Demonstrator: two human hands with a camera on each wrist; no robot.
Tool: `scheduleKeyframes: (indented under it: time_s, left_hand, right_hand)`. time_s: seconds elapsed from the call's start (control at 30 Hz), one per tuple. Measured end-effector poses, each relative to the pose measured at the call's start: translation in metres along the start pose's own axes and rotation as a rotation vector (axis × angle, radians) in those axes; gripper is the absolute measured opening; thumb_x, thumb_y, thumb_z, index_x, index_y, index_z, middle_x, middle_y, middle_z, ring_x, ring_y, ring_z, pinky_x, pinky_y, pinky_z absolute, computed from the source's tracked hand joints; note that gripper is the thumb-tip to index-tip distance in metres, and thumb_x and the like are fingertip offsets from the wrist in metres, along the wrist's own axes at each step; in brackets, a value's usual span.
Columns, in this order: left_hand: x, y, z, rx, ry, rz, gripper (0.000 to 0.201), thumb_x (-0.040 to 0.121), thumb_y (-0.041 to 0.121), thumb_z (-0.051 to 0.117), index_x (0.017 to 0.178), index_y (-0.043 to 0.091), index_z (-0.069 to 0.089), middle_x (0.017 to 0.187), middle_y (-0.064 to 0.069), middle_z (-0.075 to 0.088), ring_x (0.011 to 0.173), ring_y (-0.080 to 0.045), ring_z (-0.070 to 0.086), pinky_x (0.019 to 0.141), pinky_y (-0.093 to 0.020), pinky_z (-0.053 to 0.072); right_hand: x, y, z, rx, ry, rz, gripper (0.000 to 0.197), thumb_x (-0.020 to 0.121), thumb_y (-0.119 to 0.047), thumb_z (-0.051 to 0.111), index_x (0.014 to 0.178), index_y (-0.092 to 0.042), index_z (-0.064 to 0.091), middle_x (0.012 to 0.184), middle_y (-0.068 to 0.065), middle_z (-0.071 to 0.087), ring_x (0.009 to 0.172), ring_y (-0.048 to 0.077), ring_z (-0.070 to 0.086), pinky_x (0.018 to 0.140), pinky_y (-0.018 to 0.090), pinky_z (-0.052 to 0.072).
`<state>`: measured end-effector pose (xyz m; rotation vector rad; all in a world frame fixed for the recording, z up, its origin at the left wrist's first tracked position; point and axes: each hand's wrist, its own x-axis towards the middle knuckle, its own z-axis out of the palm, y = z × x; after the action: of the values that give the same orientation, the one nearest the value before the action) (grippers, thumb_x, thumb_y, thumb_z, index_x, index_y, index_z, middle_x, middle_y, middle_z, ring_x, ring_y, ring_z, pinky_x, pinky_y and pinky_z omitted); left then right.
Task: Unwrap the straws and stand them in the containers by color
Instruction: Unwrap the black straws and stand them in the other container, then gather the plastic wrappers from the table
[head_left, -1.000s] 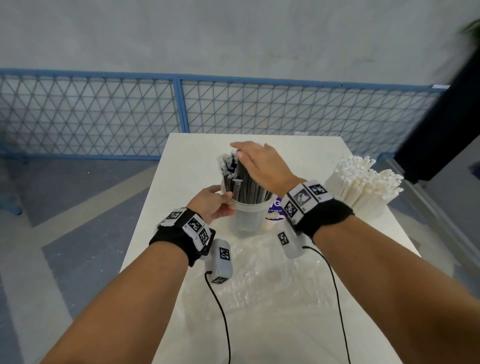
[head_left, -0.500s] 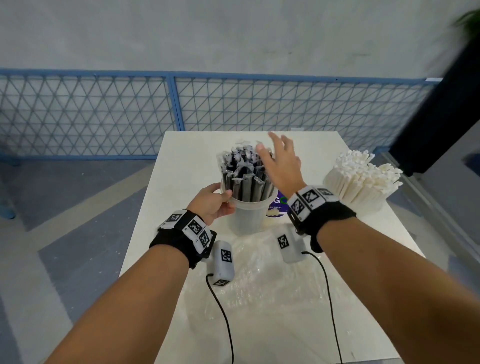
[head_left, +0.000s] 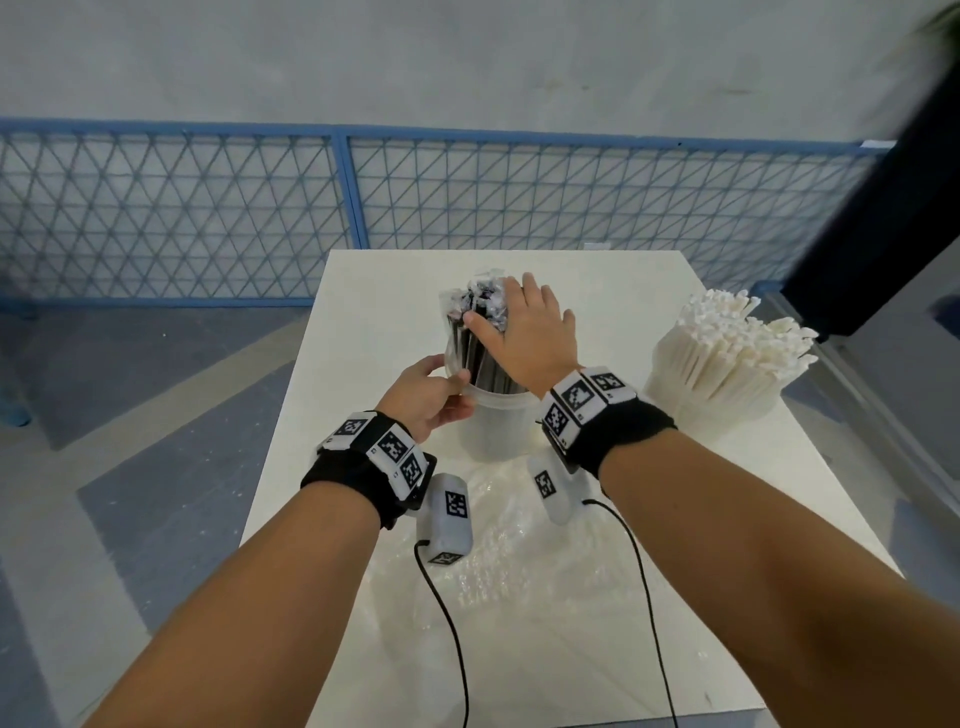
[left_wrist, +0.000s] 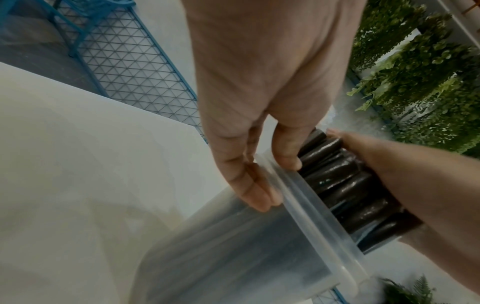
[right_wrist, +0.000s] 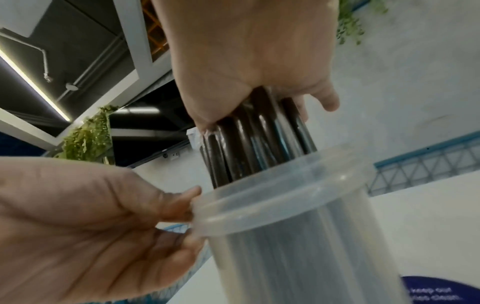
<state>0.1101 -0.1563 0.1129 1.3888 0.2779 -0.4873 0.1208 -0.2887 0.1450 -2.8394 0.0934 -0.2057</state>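
A clear plastic container (head_left: 493, 431) stands mid-table, packed with upright black straws (head_left: 478, 358) whose tops carry clear wrapper ends. My left hand (head_left: 454, 395) pinches the container's rim on its left side, thumb inside and fingers outside, as the left wrist view shows (left_wrist: 259, 185). My right hand (head_left: 519, 327) sits over the straw tops, with the thumb on the bundle's left and the fingers curled round the far side. In the right wrist view the black straws (right_wrist: 249, 148) run up into that palm (right_wrist: 259, 92). White straws (head_left: 727, 353) fill a second container at the right.
Crumpled clear plastic wrap (head_left: 519, 530) lies on the white table (head_left: 597, 291) in front of the container, under both wrists. A blue mesh fence (head_left: 343, 208) runs behind the table's far edge. A dark panel (head_left: 883, 208) stands at the far right.
My right hand lifted off the straws with fingers spread, then came back down over the bundle's top and closed round it. My left hand stayed on the container's rim.
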Motion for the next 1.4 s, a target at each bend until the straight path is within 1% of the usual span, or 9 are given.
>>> scheduleKeyframes:
  time_s: [0.23,0.4,0.5,0.57,0.67,0.77,0.93,1.17,1.4]
  left_hand:
    - [0.001,-0.004,-0.006,0.041,-0.028,0.067,0.042,0.092,0.013,0.054,0.132,0.005,0.043,0.076,-0.004,0.058,0.055,-0.012,0.06,0.057,-0.023,0.056]
    - [-0.003,-0.034,-0.021,0.619,0.021,0.119,0.041,0.098,0.032,0.039,0.127,0.005,0.048,0.102,-0.007,0.06,0.09,-0.025,0.059,0.077,-0.031,0.045]
    - [-0.008,-0.056,-0.022,1.144,-0.151,0.002,0.062,0.09,0.042,0.053,0.14,0.01,0.035,0.138,-0.012,0.046,0.127,-0.027,0.045,0.102,-0.032,0.035]
    - [-0.011,-0.067,-0.018,1.269,-0.236,-0.055,0.079,0.084,0.042,0.062,0.145,0.009,0.025,0.141,-0.012,0.043,0.13,-0.025,0.042,0.104,-0.029,0.033]
    - [-0.012,-0.077,-0.012,1.367,-0.25,-0.062,0.067,0.082,0.029,0.068,0.137,0.007,0.038,0.124,-0.015,0.055,0.115,-0.027,0.053,0.093,-0.028,0.039]
    - [-0.017,-0.075,-0.011,1.346,-0.301,0.01,0.009,0.082,0.014,0.067,0.09,0.017,0.068,0.083,-0.008,0.061,0.072,-0.018,0.058,0.065,-0.022,0.043]
    - [-0.03,-0.057,0.016,1.271,-0.493,0.138,0.015,0.08,0.009,0.069,0.077,0.022,0.063,0.083,0.001,0.063,0.058,0.008,0.055,0.062,-0.004,0.04]
    - [-0.034,-0.075,0.103,1.206,-0.607,0.212,0.011,0.081,0.006,0.068,0.091,0.01,0.066,0.094,-0.004,0.059,0.082,-0.015,0.057,0.08,-0.023,0.046]
    - [-0.012,-0.127,0.137,1.309,-0.519,0.193,0.007,0.079,0.018,0.071,0.085,0.018,0.067,0.129,-0.011,0.042,0.132,-0.025,0.036,0.109,-0.031,0.026]
  right_hand:
    - [-0.004,0.019,-0.033,0.073,-0.25,0.038,0.09,0.08,-0.075,0.036,0.149,-0.026,0.006,0.158,0.007,0.004,0.145,0.029,0.0,0.114,0.059,0.005]
    - [-0.045,0.055,-0.048,0.517,0.202,0.068,0.055,0.089,-0.049,0.052,0.132,-0.018,0.043,0.128,0.009,0.047,0.116,0.022,0.045,0.101,0.037,0.036]
    - [-0.074,0.089,-0.039,0.477,-0.042,0.16,0.026,0.089,-0.032,0.059,0.107,-0.013,0.059,0.081,-0.003,0.057,0.07,0.008,0.055,0.07,0.023,0.045]
    - [-0.092,0.114,-0.028,0.38,-0.263,0.184,0.018,0.089,-0.026,0.059,0.096,-0.01,0.063,0.07,-0.007,0.052,0.062,0.005,0.054,0.064,0.022,0.041]
    - [-0.12,0.154,-0.013,0.166,-0.458,0.236,0.027,0.09,-0.026,0.058,0.107,-0.006,0.063,0.096,0.002,0.057,0.091,0.017,0.055,0.07,0.012,0.041]
    - [-0.151,0.195,0.001,-0.033,-0.486,0.44,0.04,0.087,-0.03,0.059,0.125,-0.017,0.052,0.131,0.006,0.046,0.122,0.028,0.045,0.1,0.036,0.04]
    - [-0.19,0.241,0.014,-0.015,-0.491,0.752,0.089,0.074,-0.045,0.072,0.141,-0.012,0.023,0.142,0.016,0.026,0.13,0.039,0.032,0.104,0.049,0.036]
    - [-0.204,0.249,0.027,0.233,-0.485,0.755,0.057,0.085,-0.013,0.06,0.132,0.008,0.034,0.135,0.025,0.043,0.124,0.036,0.044,0.104,0.039,0.039]
    - [-0.219,0.252,0.008,0.482,-0.549,0.723,0.043,0.087,0.008,0.048,0.13,0.001,0.044,0.133,0.018,0.045,0.121,0.03,0.048,0.09,0.026,0.04]
